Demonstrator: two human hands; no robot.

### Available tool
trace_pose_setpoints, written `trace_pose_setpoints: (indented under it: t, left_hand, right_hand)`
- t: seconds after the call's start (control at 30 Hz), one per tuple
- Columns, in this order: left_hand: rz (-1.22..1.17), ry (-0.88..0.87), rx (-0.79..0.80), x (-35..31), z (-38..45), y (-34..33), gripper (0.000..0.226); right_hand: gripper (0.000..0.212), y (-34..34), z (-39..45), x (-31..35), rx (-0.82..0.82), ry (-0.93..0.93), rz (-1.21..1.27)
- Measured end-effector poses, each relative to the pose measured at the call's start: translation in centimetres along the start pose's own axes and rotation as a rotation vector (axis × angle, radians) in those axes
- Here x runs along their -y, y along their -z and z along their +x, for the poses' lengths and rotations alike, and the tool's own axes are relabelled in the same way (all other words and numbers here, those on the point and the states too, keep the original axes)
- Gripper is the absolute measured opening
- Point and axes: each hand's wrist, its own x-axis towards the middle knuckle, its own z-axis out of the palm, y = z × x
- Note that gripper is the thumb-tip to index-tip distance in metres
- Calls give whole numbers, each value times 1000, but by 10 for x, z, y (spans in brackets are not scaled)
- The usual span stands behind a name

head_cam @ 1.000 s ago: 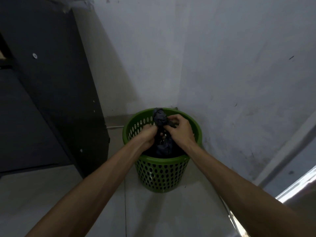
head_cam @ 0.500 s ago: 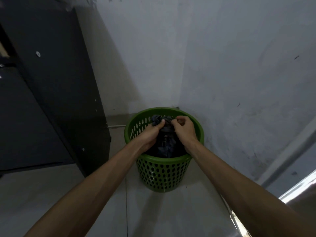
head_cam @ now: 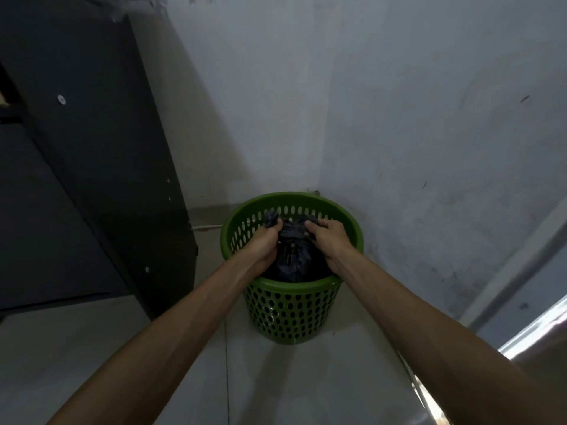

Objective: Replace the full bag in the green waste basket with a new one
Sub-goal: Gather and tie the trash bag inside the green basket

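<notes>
Head view looks down both forearms to a green waste basket (head_cam: 293,314) standing in the corner of two pale walls, with a dark cabinet (head_cam: 101,167) off beyond the left forearm. Inside the basket, between and under the two hands, sits the full bag (head_cam: 293,256), dark and crumpled, its body below the rim. The left hand (head_cam: 265,243) has its fingers curled round a bunched tuft of the bag's mouth that pokes up just past its fingertips; the right hand (head_cam: 329,237) pinches another gather of the film on its own side, fingers bent over it. The bag looks like thin, soft plastic that crumples rather than holds a shape, probably a little slick, and its sagging fill suggests moderate weight that would hang from whatever point is gripped. Thin film can stretch or tear, so the sound place to take it is the gathered neck, with plenty of material bunched in each fist, not a single thin edge. Compared with a second ago, the hands have parted: then they were close together at one upright twist of plastic in the middle, and now each holds its own end, drawn to opposite sides, with the bag's top pulled lower and flatter, which reads as a knot being tightened. The basket has not shifted.
</notes>
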Motion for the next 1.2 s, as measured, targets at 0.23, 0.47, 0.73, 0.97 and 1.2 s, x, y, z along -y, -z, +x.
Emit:
trace_pose_setpoints:
  t: [0.23,0.47,0.73,0.97,1.2]
  left_hand:
    - [120,-83,-80,-22,-4,-19,36]
    - [364,-142,-110,-23,-1,-12,33]
    - [264,-43,-55,-17,-5,-2,52]
    - [496,-113,262,-16,-18,13,94]
    - [888,-426,119,-7,-19,13,87]
  right_hand:
    - [30,3,-6,28,-126,149,86]
    - [24,13,-25,19,114,644,-790]
    - [27,17,-32,7,189,756,-949]
    - [18,24,-30,0,127,653,-764]
    - [16,19,-21,-2,6,629,-870]
